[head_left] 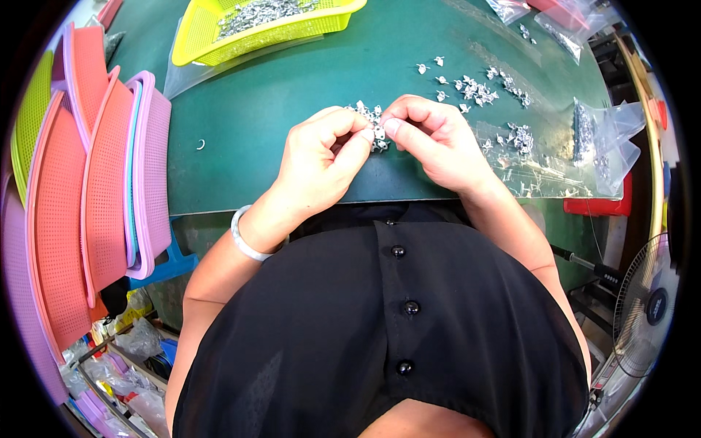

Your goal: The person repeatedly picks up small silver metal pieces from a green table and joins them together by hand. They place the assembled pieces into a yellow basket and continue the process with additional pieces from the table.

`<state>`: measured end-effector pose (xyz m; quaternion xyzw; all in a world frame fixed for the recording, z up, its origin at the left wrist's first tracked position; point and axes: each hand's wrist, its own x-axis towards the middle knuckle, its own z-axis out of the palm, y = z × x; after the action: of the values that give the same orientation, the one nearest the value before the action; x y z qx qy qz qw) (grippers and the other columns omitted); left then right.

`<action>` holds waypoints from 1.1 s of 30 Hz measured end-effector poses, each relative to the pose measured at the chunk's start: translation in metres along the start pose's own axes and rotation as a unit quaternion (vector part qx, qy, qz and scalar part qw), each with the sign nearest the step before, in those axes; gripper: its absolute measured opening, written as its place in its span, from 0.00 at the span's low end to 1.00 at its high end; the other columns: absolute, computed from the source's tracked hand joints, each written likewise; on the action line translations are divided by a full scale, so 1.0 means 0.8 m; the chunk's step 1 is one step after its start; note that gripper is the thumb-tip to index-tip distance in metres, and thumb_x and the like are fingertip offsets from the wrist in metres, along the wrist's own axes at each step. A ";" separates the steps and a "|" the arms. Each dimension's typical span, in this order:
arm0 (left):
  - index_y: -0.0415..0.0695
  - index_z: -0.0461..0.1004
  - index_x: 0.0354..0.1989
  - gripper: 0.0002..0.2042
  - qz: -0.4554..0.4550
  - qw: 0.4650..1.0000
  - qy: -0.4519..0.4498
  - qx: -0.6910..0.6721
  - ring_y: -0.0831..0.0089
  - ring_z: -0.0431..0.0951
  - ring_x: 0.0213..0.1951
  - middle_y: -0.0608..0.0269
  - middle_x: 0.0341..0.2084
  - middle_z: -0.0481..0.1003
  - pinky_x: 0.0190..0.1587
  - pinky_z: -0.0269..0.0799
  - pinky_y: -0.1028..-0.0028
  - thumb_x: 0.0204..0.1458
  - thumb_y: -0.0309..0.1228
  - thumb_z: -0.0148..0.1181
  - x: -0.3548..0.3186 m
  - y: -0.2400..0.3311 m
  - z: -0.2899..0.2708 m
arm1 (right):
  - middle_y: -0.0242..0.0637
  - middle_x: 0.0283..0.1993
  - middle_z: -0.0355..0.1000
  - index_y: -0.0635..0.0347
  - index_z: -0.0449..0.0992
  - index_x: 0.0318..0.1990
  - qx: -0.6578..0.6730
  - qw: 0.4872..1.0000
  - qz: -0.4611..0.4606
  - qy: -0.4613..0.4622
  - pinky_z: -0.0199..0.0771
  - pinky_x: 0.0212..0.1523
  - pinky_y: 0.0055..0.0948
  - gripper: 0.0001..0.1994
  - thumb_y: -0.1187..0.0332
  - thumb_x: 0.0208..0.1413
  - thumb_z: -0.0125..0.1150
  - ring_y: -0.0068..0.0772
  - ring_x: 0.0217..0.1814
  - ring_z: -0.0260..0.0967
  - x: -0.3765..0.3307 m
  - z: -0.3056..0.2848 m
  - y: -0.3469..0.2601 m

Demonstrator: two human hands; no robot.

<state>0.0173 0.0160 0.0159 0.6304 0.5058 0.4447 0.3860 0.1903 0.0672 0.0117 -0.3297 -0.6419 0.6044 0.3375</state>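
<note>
Left hand: the left hand [321,157] sat over the near edge of the green table [277,109], fingers curled in, thumb and forefinger pinched shut on a small metal part [379,135].
Right hand: the right hand [431,139] met it from the right, thumb and forefinger also closed on the same small metal part, fingertips of both hands nearly touching.
Held part: tiny, silvery, at table centre near the person's body, mostly hidden by fingers (exact shape could not be told).
Pile under hands: a small heap of metal parts [365,111] lay just beyond the fingertips, touching the table.
Scattered parts: loose silver pieces [475,87] were spread far right of the hands, well apart from each other in places.
Clear sheet: a clear plastic sheet [540,168] lay right of the right hand with a few more pieces on it.
Bag: a clear plastic bag [599,131] of small parts sat at the right table edge.
Yellow basket: a yellow basket [212,36] with metal pieces inside stood at the far side, left of centre.
Stacked baskets: pink, orange and purple baskets [102,182] leaned on edge at the left, beside the table.
Wrist: a white bangle [244,237] was on the left wrist.
Clothing: black buttoned top [394,321] filled the near view.
Fan: a fan [646,306] stood near right, off the table.
</note>
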 end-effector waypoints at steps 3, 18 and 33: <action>0.35 0.71 0.27 0.03 0.002 1.000 -0.002 -0.012 0.84 0.67 0.27 0.67 0.27 0.70 0.29 0.63 0.84 0.50 0.20 0.50 0.001 -0.002 -0.001 | 0.27 0.26 0.69 0.67 0.73 0.31 -0.012 1.000 -0.010 0.004 0.62 0.30 0.17 0.07 0.71 0.54 0.54 0.13 0.29 0.59 0.000 0.001 0.000; 0.38 0.66 0.18 0.07 -0.175 0.848 0.025 -0.500 0.65 0.76 0.31 0.50 0.34 0.72 0.35 0.75 0.71 0.46 0.19 0.46 -0.008 -0.022 -0.023 | 0.37 0.28 0.64 0.60 0.72 0.27 -0.439 0.882 -0.170 -0.007 0.68 0.32 0.35 0.03 0.72 0.43 0.58 0.41 0.33 0.67 -0.015 -0.004 0.014; 0.39 0.70 0.35 0.05 -0.298 0.908 -0.033 -0.292 0.86 0.65 0.16 0.67 0.21 0.71 0.16 0.57 0.88 0.51 0.26 0.52 -0.012 0.001 -0.008 | 0.36 0.27 0.64 0.59 0.70 0.25 -0.364 0.907 -0.210 -0.005 0.67 0.27 0.34 0.03 0.74 0.40 0.56 0.40 0.29 0.66 -0.010 -0.002 0.008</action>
<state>0.0109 0.0067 0.0172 0.3236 0.5043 0.4156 0.6843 0.1960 0.0619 0.0053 -0.2843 -0.8736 0.2454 0.3096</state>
